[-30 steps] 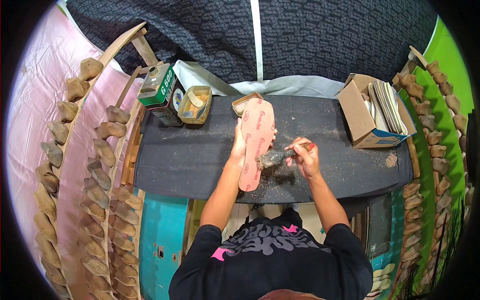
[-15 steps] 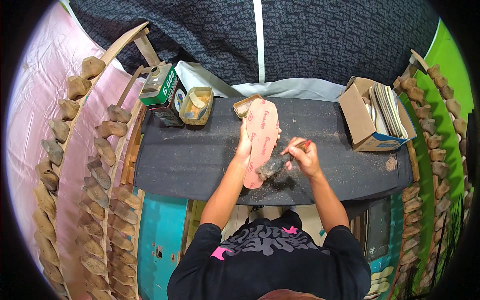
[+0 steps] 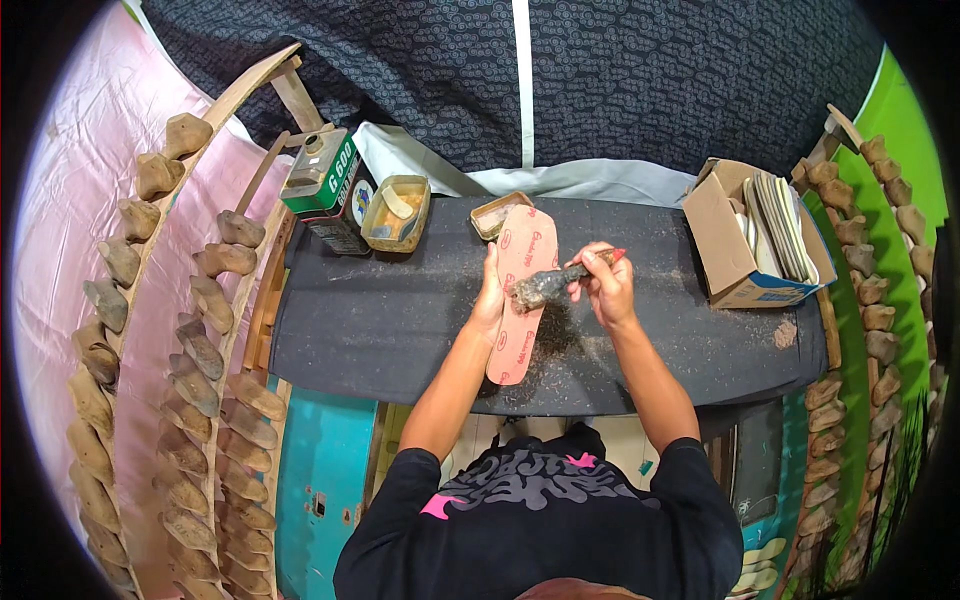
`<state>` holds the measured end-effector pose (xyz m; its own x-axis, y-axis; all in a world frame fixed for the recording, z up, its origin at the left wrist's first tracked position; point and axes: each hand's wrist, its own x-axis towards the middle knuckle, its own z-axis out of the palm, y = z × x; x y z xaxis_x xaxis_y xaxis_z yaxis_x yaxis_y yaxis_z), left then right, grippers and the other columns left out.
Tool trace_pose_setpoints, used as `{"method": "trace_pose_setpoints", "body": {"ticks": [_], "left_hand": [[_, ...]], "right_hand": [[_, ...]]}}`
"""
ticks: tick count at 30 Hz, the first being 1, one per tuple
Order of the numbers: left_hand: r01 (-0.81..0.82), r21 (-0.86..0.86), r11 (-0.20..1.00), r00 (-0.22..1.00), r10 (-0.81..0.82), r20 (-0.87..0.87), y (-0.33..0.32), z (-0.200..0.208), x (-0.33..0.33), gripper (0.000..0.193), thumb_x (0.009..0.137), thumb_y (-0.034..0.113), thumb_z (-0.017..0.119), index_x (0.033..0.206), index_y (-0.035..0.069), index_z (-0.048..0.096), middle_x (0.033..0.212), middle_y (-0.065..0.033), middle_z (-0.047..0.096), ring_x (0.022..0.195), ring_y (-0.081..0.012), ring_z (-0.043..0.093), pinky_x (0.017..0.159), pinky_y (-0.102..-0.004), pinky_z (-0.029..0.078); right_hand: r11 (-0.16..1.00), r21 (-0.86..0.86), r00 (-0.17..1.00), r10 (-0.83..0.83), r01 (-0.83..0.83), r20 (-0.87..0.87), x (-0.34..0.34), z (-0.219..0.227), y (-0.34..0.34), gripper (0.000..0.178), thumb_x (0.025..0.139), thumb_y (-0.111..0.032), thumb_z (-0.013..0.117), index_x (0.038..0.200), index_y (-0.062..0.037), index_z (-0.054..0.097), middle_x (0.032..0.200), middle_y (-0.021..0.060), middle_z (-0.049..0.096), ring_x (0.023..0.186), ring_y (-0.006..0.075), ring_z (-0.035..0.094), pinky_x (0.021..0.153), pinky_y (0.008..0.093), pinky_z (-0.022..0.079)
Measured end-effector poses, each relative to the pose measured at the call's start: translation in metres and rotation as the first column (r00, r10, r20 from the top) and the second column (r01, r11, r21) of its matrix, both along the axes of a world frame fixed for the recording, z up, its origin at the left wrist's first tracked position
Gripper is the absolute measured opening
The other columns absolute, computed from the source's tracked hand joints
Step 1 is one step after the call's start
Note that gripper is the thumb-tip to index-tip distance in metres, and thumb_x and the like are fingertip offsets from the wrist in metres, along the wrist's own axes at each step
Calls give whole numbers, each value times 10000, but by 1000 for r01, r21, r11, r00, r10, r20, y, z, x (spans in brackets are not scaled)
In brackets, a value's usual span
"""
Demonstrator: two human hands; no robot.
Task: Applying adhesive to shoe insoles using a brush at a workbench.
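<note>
A pink insole board (image 3: 517, 345) with red printing slants over the table, its rounded ends pointing away from and toward me. My left hand (image 3: 488, 305) grips its left edge, thumb along the side and the other fingers hidden beneath. In my right hand (image 3: 608, 288) is a brush (image 3: 548, 286) with a red-tipped handle and dark, clotted bristles. The bristle end lies over the middle of the board; whether it presses on the surface I cannot tell. Just behind the board's far end stands a small shallow tin (image 3: 490, 216), partly covered by it.
A green and white metal can (image 3: 325, 190) and a cut-open tub (image 3: 398, 240) of amber stuff stand at the back left. At the back right is a cardboard box (image 3: 728, 255) of sole pieces. Racks of wooden shoe lasts (image 3: 200, 350) flank both sides. Crumbs litter the dark tablecloth (image 3: 390, 330).
The brush has moved from beside the board's near end, up and away from me, to its middle. My right hand has turned the handle flatter. The board has shifted only slightly.
</note>
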<state>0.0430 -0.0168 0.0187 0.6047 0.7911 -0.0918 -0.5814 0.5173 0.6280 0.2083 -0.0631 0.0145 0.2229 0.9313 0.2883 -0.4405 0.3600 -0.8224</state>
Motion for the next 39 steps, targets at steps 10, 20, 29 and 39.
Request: {"method": "trace_pose_setpoints", "body": {"ticks": [10, 20, 29, 39], "left_hand": [[59, 185, 981, 998, -62, 10, 10, -10, -10, 750, 890, 659, 235, 1252, 39, 452, 985, -133, 606, 842, -195, 619, 721, -325, 529], [109, 48, 993, 985, -114, 131, 45, -4, -26, 797, 872, 685, 212, 1257, 32, 455, 979, -175, 617, 801, -249, 627, 673, -356, 537], [86, 59, 995, 983, -95, 157, 61, -12, -29, 807, 857, 697, 255, 1257, 25, 455, 1010, -185, 603, 835, -260, 620, 680, -377, 539], [-130, 148, 980, 991, 124, 49, 73, -9, -64, 799, 865, 686, 235, 1233, 21, 483, 967, -144, 631, 779, -215, 641, 620, -313, 550]], "right_hand": [[978, 92, 976, -177, 189, -126, -8, 3, 18, 114, 903, -113, 520, 889, -1, 538, 822, 165, 613, 566, 187, 587, 453, 282, 485], [971, -100, 938, 235, -216, 256, -51, -28, -27, 173, 904, -116, 495, 839, 34, 551, 778, 153, 603, 520, 163, 577, 432, 260, 483], [998, -41, 996, -41, 38, -76, -38, -30, -4, 129, 905, -121, 517, 897, 6, 538, 846, 160, 618, 558, 182, 599, 459, 287, 513], [948, -186, 966, -252, 259, 61, -10, -50, 50, 139, 888, -120, 553, 907, 17, 565, 862, 122, 623, 615, 176, 619, 516, 268, 523]]}}
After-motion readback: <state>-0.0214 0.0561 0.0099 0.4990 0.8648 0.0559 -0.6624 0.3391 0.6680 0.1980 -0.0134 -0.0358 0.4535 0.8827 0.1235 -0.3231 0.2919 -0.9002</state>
